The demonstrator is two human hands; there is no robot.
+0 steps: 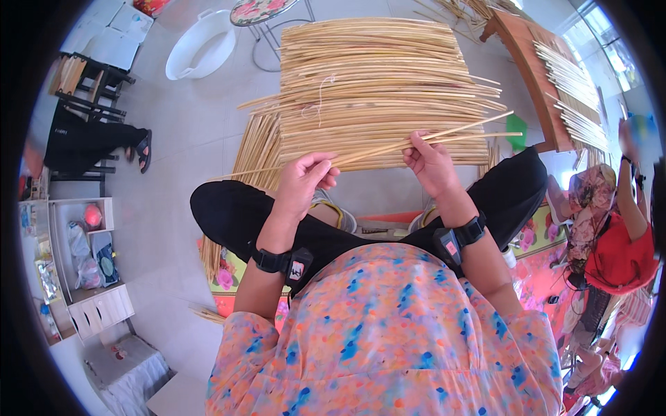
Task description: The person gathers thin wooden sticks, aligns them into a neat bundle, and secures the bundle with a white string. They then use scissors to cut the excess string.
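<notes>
Thin straw-coloured stalks (374, 152) stretch across my lap between both hands. My left hand (304, 182) pinches them with thumb and fingers. My right hand (431, 166) grips them further along, where two ends fan apart to the right. Just beyond my hands lies a broad layer of similar stalks (374, 87), laid side by side from left to right. A thin pale string (320, 97) curls loosely on top of it. More stalks (255, 149) poke out at a slant from under its left side.
A white plastic tub (201, 45) and a round flower-patterned stool (260, 10) stand beyond at the left. At right, a wooden bench (531, 76) stands beside bundled stalks (569, 76). Another person in red (621, 256) sits at the right; another's sandalled foot (144, 149) shows at left.
</notes>
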